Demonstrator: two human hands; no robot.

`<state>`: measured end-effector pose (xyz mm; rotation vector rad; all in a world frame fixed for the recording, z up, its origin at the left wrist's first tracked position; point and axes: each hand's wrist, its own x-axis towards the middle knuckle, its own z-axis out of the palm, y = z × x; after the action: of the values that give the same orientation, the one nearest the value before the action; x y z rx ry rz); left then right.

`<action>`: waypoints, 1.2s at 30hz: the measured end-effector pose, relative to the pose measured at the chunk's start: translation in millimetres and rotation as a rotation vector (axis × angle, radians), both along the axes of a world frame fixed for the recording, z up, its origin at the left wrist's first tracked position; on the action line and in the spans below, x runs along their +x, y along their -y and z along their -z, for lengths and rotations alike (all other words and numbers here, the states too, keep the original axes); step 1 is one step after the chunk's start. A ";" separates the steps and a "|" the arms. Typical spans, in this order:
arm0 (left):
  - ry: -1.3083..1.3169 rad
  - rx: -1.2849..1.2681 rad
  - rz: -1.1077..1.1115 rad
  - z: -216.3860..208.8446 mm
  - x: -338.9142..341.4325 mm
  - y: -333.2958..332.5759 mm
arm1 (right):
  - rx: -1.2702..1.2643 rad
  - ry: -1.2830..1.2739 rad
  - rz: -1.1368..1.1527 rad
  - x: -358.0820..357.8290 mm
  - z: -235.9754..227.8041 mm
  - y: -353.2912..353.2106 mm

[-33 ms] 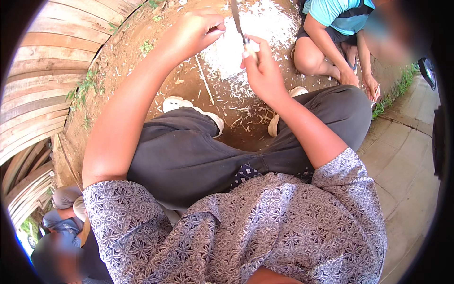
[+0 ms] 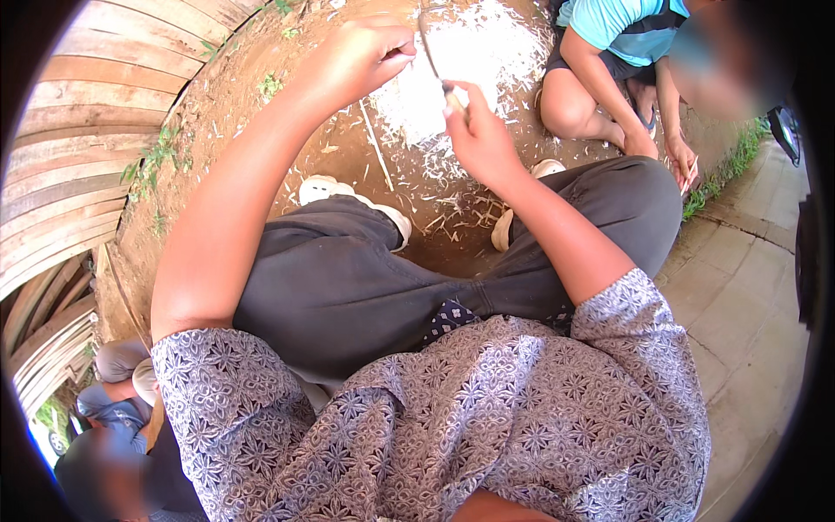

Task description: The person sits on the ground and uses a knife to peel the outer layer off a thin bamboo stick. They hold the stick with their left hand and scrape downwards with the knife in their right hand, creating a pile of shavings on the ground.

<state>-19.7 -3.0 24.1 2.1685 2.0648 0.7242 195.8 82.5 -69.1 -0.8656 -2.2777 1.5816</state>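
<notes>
My right hand (image 2: 480, 139) grips the light handle of a knife (image 2: 427, 45) with a narrow dark blade. The blade points away from me, leaning left, and looks bent near its far end at the upper edge of view. My left hand (image 2: 380, 52) is closed to the left of the blade, thumb against fingers. Whatever it may pinch is not visible. Beneath and beyond both hands spreads a bright heap of pale shavings (image 2: 487, 61), washed out by sunlight. A thin pale stick (image 2: 376, 143) lies on the soil below my left hand.
At the upper right a co-worker in a blue shirt (image 2: 600, 24) sits with a thin pale strip (image 2: 691, 174) in hand. Another person (image 2: 117, 426) sits at lower left. A plank wall (image 2: 113, 113) curves along the left; paving (image 2: 739, 287) lies right. My shoes (image 2: 348, 196) rest on the soil.
My right hand has drawn the knife slightly back toward me, bringing more of the blade's far end into view. My left hand has hardly moved. The co-worker's hands have shifted a little.
</notes>
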 end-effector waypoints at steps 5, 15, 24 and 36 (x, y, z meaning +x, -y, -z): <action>-0.028 0.047 0.040 3.2 -2.0 2.9 | 0.035 -0.006 0.034 1.2 -17.9 7.9; 0.014 0.086 0.053 15.0 -0.1 11.9 | 0.023 -0.030 -0.028 -4.6 -16.4 9.3; 0.011 0.117 0.035 16.0 -4.0 16.5 | 0.070 0.167 -0.143 -4.0 2.5 5.3; 0.018 0.118 -0.020 12.4 -11.5 8.9 | -0.248 -0.163 0.038 -9.2 -6.4 4.7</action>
<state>-31.2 -12.0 11.7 2.1952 2.0883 0.8852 186.6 77.8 -62.6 -0.7975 -1.9723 1.8707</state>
